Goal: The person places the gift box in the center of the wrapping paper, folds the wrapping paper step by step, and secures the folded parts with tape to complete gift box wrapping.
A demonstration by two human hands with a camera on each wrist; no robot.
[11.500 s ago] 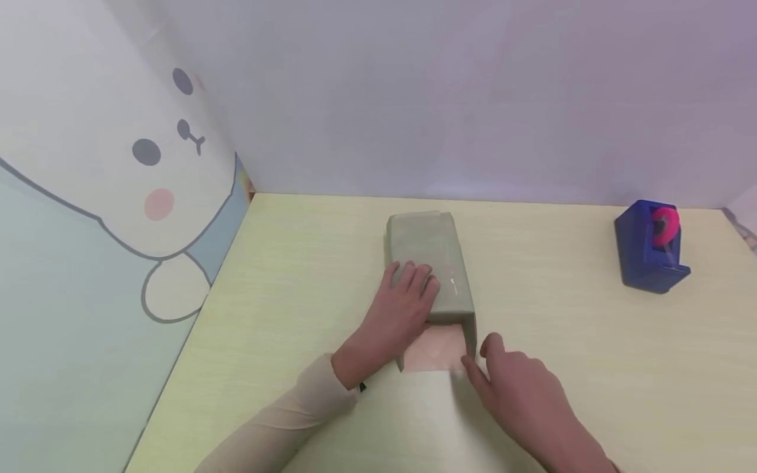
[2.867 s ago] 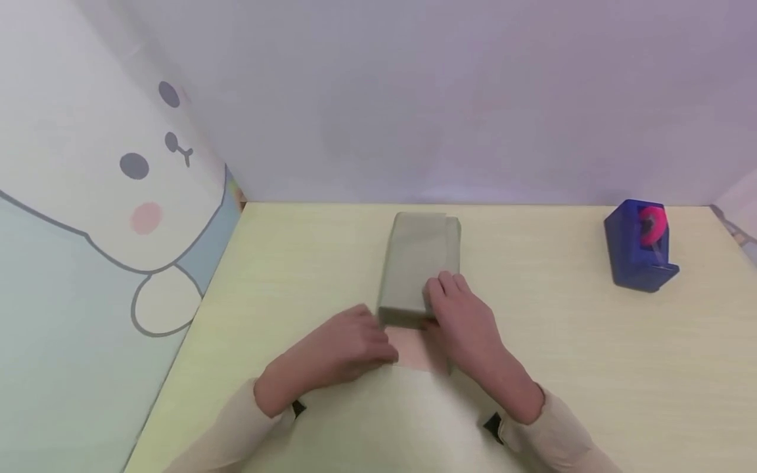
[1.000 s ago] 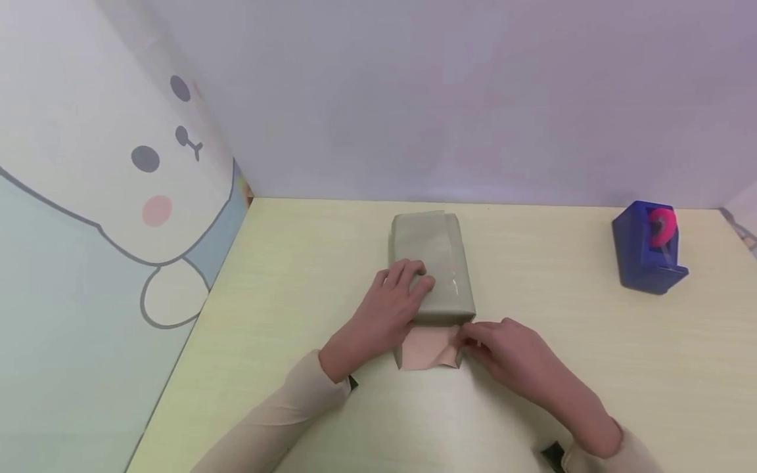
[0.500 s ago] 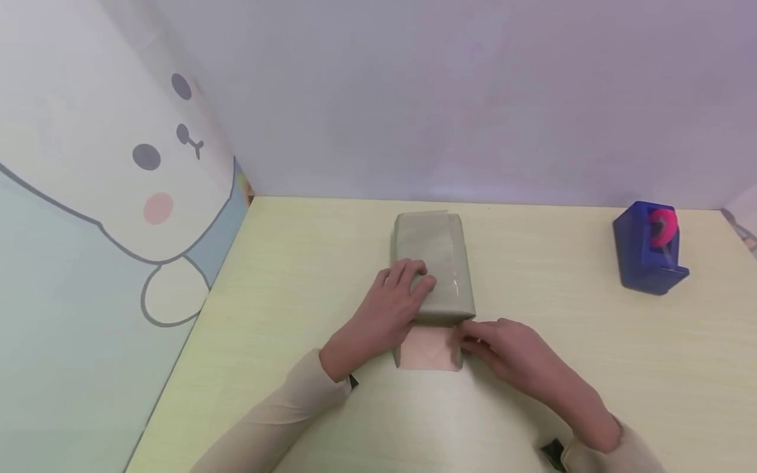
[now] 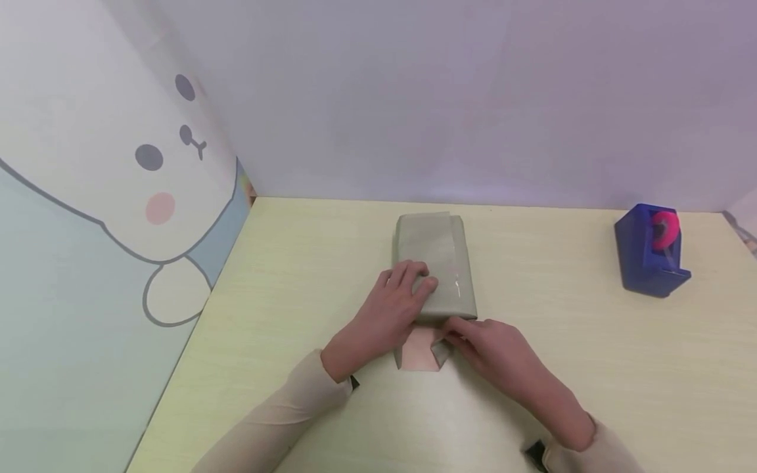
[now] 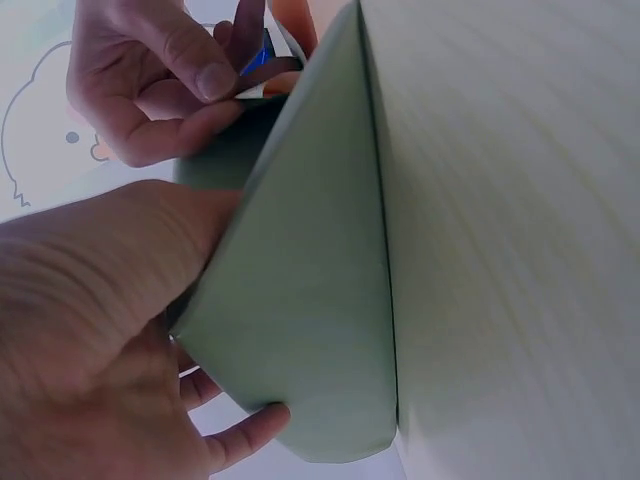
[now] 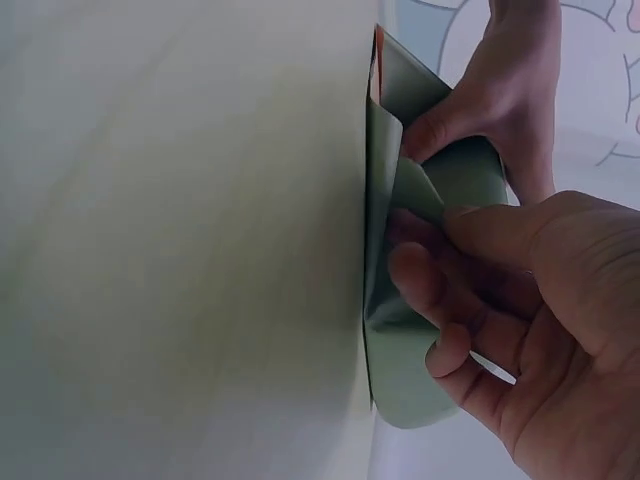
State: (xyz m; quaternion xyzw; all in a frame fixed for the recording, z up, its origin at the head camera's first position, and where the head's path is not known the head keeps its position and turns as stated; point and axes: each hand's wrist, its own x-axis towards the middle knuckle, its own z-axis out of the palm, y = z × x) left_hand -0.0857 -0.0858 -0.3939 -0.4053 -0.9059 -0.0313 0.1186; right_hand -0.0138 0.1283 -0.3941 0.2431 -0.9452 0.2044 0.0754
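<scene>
1. Head view: A grey-green parcel (image 5: 434,246) lies on a pale counter (image 5: 319,256), near the middle. The left hand (image 5: 381,322) holds its near left corner, bent fingers resting on top. At the near end, the right hand (image 5: 503,358) pinches a flap (image 5: 443,353) of wrapping, folded inward over the pink lining (image 5: 418,353). Well apart, to the right, stands a blue tape dispenser (image 5: 641,263) with a pink roll (image 5: 669,228). A lilac wall (image 5: 367,98) rises behind; at left is a white cartoon animal (image 5: 106,112).

2. Left wrist view: The counter appears sideways, and the parcel's green side fills the middle. The left hand, close up, grips the parcel's upper edge, one fingertip against that side. Beyond it, the right hand's thumb and fingers meet at the wrapping's edge.

3. Right wrist view: The right hand, in the foreground, pinches the flap between thumb and fingers. Farther back, the left hand's thumb touches the parcel's end.
</scene>
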